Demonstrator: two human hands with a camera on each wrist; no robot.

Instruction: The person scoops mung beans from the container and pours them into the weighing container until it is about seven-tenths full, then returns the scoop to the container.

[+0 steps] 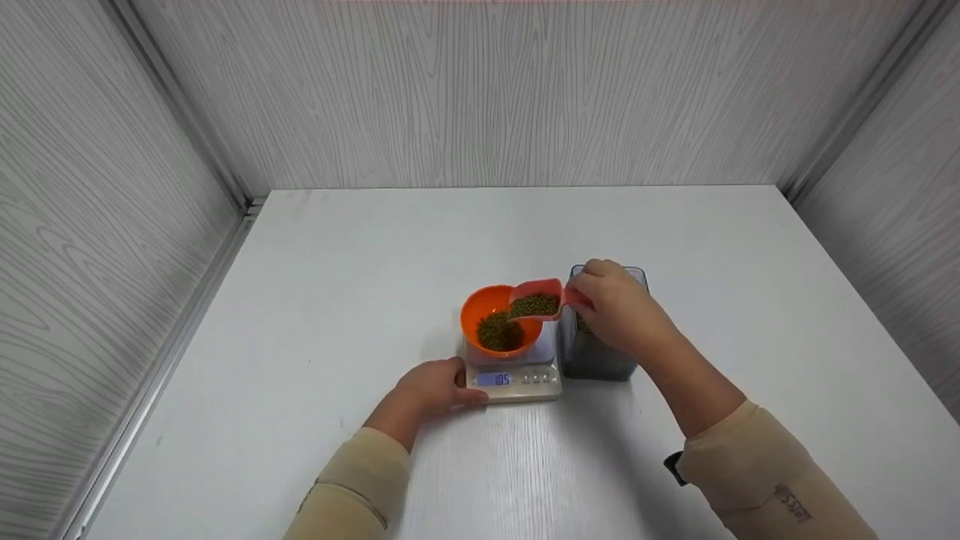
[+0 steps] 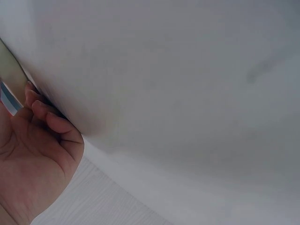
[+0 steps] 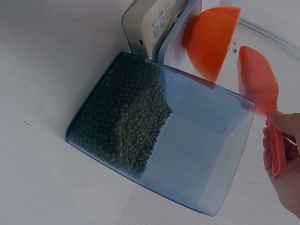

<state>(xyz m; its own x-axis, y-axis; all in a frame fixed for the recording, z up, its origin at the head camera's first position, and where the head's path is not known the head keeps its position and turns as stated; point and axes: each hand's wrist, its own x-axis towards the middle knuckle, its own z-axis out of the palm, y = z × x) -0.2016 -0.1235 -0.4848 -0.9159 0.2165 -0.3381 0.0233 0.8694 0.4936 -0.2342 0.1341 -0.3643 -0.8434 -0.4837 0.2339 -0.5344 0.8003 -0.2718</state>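
My right hand [image 1: 619, 307] grips the handle of a red scoop [image 3: 258, 82] loaded with green mung beans [image 1: 534, 304]. The scoop's mouth hangs over the rim of an orange bowl [image 1: 472, 309], and a couple of beans are in the air by it in the right wrist view. More beans lie in the bowl, which stands on a white kitchen scale [image 1: 517, 392] with a lit display reading about 105. At the scale's front left corner my left hand [image 1: 435, 386] holds on, thumb along the front edge and fingers curled against the side, as the left wrist view shows.
Right of the scale stands a clear bluish container [image 3: 201, 136], about half full of mung beans, partly beneath my right hand in the head view. The white table [image 1: 337, 262] is bounded by grey wood-grain panels [image 1: 480, 97] at the back and both sides.
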